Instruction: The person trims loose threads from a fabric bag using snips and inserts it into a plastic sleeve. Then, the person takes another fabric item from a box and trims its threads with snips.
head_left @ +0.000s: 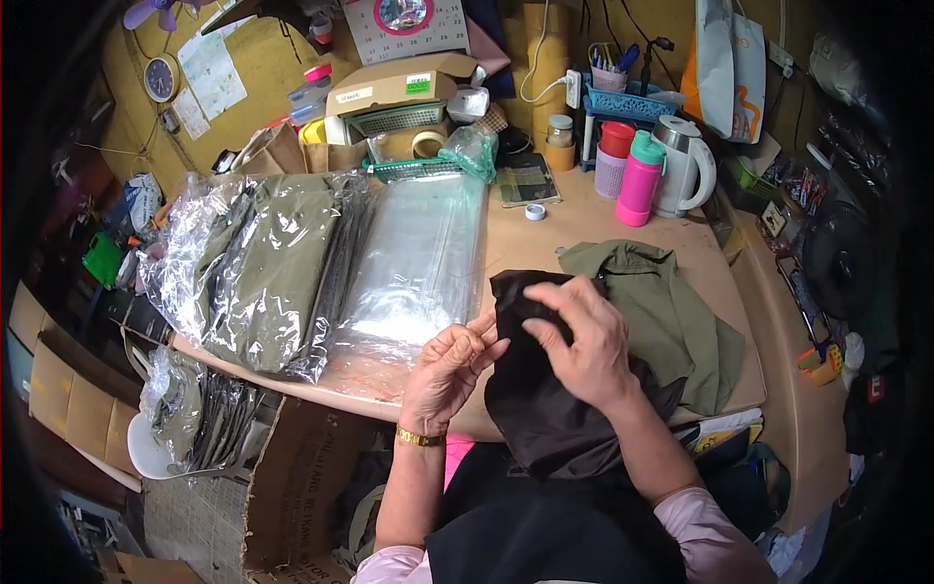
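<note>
Dark brown cloth point(545, 419) hangs over the table's front edge, partly over an olive green garment point(671, 321) lying on the table. My left hand point(452, 365), with a gold watch on the wrist, is at the cloth's left edge with its fingers pressed together; whatever they pinch is too small to make out. Over the cloth's upper part is my right hand point(584, 341), its thumb and forefinger apart and nothing visible between them. Left of my hands lie flat clear plastic bags point(413, 253) and a stack of olive garments in clear plastic point(277, 263).
Along the back of the table point(506, 238) stand a kettle point(681, 165), a pink bottle point(640, 185), a small jar point(559, 131) and a green basket point(418, 170). A white lid point(534, 211) lies before them. Below left are a cardboard box point(297, 477) and a stool with bagged garments point(199, 419).
</note>
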Demonstrator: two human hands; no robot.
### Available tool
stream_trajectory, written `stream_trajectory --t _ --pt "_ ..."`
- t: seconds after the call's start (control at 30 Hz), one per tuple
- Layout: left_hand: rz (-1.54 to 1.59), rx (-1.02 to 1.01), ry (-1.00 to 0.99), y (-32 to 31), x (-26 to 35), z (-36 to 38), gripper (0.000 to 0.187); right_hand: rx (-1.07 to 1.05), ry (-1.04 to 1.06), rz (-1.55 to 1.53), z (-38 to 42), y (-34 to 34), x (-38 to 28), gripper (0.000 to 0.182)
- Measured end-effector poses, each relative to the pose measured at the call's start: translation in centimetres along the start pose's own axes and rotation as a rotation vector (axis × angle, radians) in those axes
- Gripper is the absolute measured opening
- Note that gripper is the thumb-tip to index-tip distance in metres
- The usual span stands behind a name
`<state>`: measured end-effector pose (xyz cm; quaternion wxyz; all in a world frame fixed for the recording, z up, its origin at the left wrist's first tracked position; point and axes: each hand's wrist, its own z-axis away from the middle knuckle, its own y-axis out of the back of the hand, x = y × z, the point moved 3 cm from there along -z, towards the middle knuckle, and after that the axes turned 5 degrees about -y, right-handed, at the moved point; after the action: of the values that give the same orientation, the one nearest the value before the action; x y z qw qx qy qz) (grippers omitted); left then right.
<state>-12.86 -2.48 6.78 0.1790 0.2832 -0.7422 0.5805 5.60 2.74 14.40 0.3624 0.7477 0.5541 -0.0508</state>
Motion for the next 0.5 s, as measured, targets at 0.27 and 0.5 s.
stream_trajectory --t 0.27,0.5 --pt "-0.085 -0.010 0.010 -1.8 0.4 0.5 0.016 0.055 0.166 0.220 0.1 0.0 -2.7 0.029" --pt "-0.151 -0.077 0.007 -1.8 0.1 0.8 0.016 0.105 0.151 0.118 0.1 -0.5 -1.7 0.021"
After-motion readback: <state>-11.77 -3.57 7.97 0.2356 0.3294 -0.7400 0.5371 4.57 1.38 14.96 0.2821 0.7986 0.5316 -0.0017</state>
